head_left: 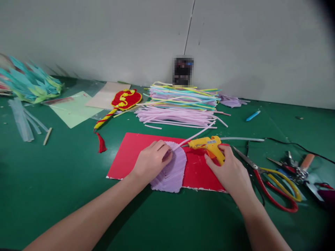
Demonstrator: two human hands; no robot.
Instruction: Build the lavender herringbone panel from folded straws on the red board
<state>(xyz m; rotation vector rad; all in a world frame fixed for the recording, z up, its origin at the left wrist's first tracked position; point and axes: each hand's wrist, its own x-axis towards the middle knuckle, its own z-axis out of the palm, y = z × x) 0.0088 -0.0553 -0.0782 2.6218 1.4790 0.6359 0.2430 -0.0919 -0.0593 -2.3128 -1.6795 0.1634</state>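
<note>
My left hand (154,158) is closed in a pinch on a pale lilac pipe cleaner (195,135), over a lilac piece (175,174) made of rows of pipe cleaners laid side by side. The pipe cleaner's free end sticks out up and to the right; its pinched end is hidden by my fingers. My right hand (232,170) is around the handle of a yellow hot glue gun (208,143), with the thumb apart from the orange trigger. The gun's nozzle points left, near the lilac piece. A red board (128,153) lies under the piece.
Bundles of pastel pipe cleaners (178,116) lie behind the board. A red and yellow fan-shaped ornament (125,99) with a tassel is at back left. Scissors (277,188), a power cord (293,143) and small tools (295,170) lie right, a blue pen (253,115) behind them.
</note>
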